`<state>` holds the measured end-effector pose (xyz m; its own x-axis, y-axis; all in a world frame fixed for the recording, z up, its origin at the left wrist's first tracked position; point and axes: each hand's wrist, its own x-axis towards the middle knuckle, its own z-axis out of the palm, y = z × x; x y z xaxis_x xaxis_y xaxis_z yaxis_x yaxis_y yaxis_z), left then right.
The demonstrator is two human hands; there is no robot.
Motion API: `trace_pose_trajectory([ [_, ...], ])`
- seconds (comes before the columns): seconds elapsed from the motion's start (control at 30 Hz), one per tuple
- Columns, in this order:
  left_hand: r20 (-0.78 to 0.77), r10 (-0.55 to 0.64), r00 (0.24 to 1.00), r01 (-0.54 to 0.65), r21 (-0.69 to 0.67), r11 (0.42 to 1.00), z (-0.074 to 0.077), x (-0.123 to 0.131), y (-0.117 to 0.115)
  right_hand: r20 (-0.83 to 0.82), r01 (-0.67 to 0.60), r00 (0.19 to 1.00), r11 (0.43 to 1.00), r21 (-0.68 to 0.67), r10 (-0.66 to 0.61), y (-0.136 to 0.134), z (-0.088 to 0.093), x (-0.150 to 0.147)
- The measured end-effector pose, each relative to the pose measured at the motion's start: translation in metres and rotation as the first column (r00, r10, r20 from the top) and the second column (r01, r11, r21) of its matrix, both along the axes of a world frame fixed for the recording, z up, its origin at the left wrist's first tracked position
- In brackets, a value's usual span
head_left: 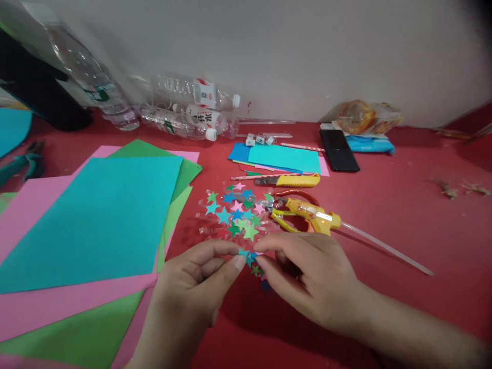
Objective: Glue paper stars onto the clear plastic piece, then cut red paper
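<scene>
My left hand (192, 287) and my right hand (307, 279) meet above the red table (403, 215), both pinching a small blue paper star (246, 255) between thumb and forefinger. Further small stars show just under the fingers. Just beyond lies a pile of several paper stars (236, 210) in blue, green and pink, with bits of clear plastic among them. A yellow glue gun (311, 215) with a clear glue stick lies right of the pile.
Large teal, pink and green paper sheets (96, 215) overlap at the left. A yellow utility knife (292, 180), smaller paper sheets (284, 157), a black phone (339, 149), empty plastic bottles (184, 120) and a bag (365, 118) lie by the wall. Pliers (23, 161) lie far left.
</scene>
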<state>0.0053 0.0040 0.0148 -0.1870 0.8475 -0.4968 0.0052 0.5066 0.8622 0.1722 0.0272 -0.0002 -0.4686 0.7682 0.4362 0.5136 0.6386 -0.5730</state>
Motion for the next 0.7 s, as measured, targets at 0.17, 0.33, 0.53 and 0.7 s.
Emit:
trace_pose_trajectory([
  [0.17, -0.023, -0.012, 1.000, 0.012, 0.019, 1.000, 0.006, 0.001, 0.000, 0.041, 0.002, 0.999, 0.996, 0.093, -0.005, -0.001, -0.001, 0.000],
  [0.33, 0.056, -0.020, 0.998, 0.020, -0.004, 1.000, 0.000, -0.002, 0.000, 0.088, -0.006, 0.996, 0.989, 0.149, -0.007, -0.003, -0.006, -0.002],
  [0.53, 0.121, -0.021, 0.992, 0.018, 0.025, 1.000, -0.014, -0.009, 0.001, 0.093, -0.026, 0.996, 0.985, 0.170, 0.010, -0.004, -0.008, -0.002],
  [0.7, 0.081, -0.025, 0.996, 0.018, 0.087, 0.996, -0.010, -0.010, 0.002, 0.113, -0.027, 0.994, 0.985, 0.172, 0.008, -0.004, -0.006, -0.003],
])
